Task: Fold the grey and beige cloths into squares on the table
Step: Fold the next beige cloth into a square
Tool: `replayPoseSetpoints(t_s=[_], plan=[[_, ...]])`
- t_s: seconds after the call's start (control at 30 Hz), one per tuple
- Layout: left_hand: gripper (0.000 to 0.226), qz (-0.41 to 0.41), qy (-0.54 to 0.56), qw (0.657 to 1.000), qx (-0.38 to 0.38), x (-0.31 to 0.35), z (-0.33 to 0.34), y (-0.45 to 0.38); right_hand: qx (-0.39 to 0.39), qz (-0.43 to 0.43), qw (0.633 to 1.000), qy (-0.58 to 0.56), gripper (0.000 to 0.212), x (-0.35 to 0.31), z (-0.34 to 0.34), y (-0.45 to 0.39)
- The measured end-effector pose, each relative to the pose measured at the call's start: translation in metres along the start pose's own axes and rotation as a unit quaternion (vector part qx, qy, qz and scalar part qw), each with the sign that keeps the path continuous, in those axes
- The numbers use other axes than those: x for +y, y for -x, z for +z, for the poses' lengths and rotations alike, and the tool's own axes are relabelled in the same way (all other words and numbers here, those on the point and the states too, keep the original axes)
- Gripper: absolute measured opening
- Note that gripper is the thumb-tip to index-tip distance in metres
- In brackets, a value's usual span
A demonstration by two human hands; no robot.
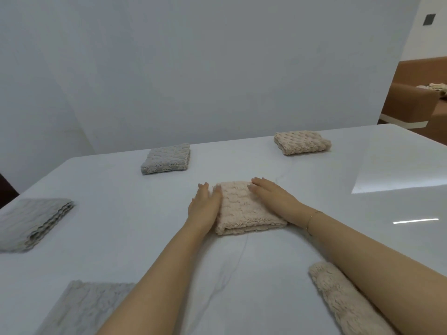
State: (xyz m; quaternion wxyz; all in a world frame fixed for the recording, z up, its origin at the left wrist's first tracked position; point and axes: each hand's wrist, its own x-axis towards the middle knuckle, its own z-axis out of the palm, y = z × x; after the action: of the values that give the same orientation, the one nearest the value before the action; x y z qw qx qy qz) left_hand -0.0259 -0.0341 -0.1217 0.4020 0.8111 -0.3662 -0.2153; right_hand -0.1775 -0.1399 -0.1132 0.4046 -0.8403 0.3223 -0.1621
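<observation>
A beige cloth (244, 209), folded into a thick square, lies at the middle of the white table (326, 189). My left hand (205, 206) rests flat against its left edge, fingers straight. My right hand (273, 197) lies flat on its right side, palm down. Neither hand grips it. Farther back sit a folded grey cloth (167, 158) and a folded beige cloth (301, 142). Another folded grey cloth (33, 223) lies at the left. A grey cloth (84, 308) shows at the bottom left, partly under my left forearm. A beige cloth (343, 298) sits under my right forearm.
A pale wall (193, 68) stands right behind the table's far edge. Brown furniture (416, 97) with a small pile of cloth on it is at the far right, beyond the table. Bright reflections lie on the table's right part.
</observation>
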Motion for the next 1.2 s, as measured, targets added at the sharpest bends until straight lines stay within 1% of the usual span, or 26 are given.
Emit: replayPoseSetpoints(t_s=[0.07, 0.1, 0.13, 0.2, 0.23, 0.3, 0.37, 0.4, 0.47, 0.5, 0.57, 0.63, 0.7, 0.77, 0.87, 0.9, 0.97, 1.03, 1.1, 1.13, 1.2], plan=[[0.053, -0.035, 0.029, 0.998, 0.04, 0.005, -0.004, -0.003, -0.028, 0.048, 0.993, -0.104, 0.048, -0.007, -0.009, 0.001], [0.052, -0.046, 0.026, 0.997, 0.048, 0.007, -0.006, -0.001, -0.041, 0.07, 0.989, -0.12, 0.049, -0.008, -0.014, 0.0], [0.054, -0.05, 0.023, 0.997, 0.048, 0.008, -0.007, 0.001, -0.046, 0.081, 0.989, -0.112, 0.047, -0.009, -0.019, -0.002], [0.057, -0.058, 0.013, 0.998, 0.034, 0.01, -0.008, 0.005, -0.05, 0.082, 0.994, -0.054, 0.042, -0.011, -0.031, -0.005], [0.061, -0.058, 0.011, 0.998, 0.014, 0.01, -0.009, 0.006, -0.061, 0.08, 0.995, -0.018, 0.043, -0.013, -0.036, -0.006], [0.07, -0.039, 0.009, 0.999, -0.019, 0.008, -0.012, 0.006, -0.102, 0.088, 0.989, 0.055, 0.05, -0.018, -0.045, -0.007], [0.072, -0.042, -0.011, 0.998, -0.037, 0.009, -0.015, 0.003, -0.14, 0.095, 0.979, 0.119, 0.057, -0.025, -0.049, -0.007], [0.068, -0.042, -0.026, 0.998, -0.048, 0.009, -0.016, 0.002, -0.149, 0.092, 0.974, 0.143, 0.06, -0.028, -0.05, -0.007], [0.049, -0.028, -0.034, 0.996, -0.081, 0.006, -0.017, 0.002, -0.148, 0.07, 0.97, 0.181, 0.063, -0.035, -0.049, -0.006], [0.045, -0.012, -0.004, 0.995, -0.095, 0.0, -0.017, 0.001, -0.143, 0.05, 0.969, 0.197, 0.063, -0.04, -0.049, -0.005], [0.043, 0.02, 0.121, 0.986, -0.11, -0.01, -0.018, 0.005, -0.138, 0.004, 0.967, 0.213, 0.065, -0.05, -0.047, -0.002], [0.031, 0.045, 0.256, 0.959, -0.113, -0.013, -0.023, 0.016, -0.137, -0.031, 0.969, 0.206, 0.069, -0.059, -0.045, -0.001], [0.03, 0.057, 0.347, 0.928, -0.124, -0.017, -0.03, 0.022, -0.137, -0.062, 0.968, 0.202, 0.069, -0.069, -0.043, 0.0], [0.032, 0.071, 0.405, 0.901, -0.136, -0.019, -0.036, 0.025, -0.119, -0.107, 0.958, 0.24, 0.059, -0.079, -0.041, 0.0], [0.037, 0.076, 0.449, 0.879, -0.143, -0.02, -0.039, 0.03, -0.064, -0.184, 0.932, 0.306, 0.035, -0.09, -0.038, 0.002], [0.04, 0.082, 0.454, 0.876, -0.143, -0.018, -0.039, 0.032, -0.05, -0.201, 0.927, 0.312, 0.028, -0.091, -0.038, 0.004], [0.043, 0.108, 0.432, 0.886, -0.13, -0.01, -0.04, 0.037, -0.023, -0.244, 0.917, 0.316, 0.02, -0.092, -0.039, 0.012], [0.039, 0.144, 0.391, 0.903, -0.101, 0.0, -0.046, 0.042, 0.005, -0.283, 0.91, 0.304, 0.018, -0.09, -0.044, 0.02], [0.038, 0.181, 0.346, 0.918, -0.073, 0.011, -0.054, 0.048, 0.025, -0.288, 0.914, 0.285, 0.021, -0.091, -0.049, 0.03], [0.04, 0.209, 0.309, 0.926, -0.055, 0.016, -0.058, 0.051, 0.036, -0.285, 0.915, 0.282, 0.022, -0.091, -0.052, 0.035], [0.046, 0.285, 0.191, 0.939, -0.008, 0.024, -0.064, 0.058, 0.059, -0.294, 0.908, 0.292, 0.021, -0.093, -0.056, 0.043]])
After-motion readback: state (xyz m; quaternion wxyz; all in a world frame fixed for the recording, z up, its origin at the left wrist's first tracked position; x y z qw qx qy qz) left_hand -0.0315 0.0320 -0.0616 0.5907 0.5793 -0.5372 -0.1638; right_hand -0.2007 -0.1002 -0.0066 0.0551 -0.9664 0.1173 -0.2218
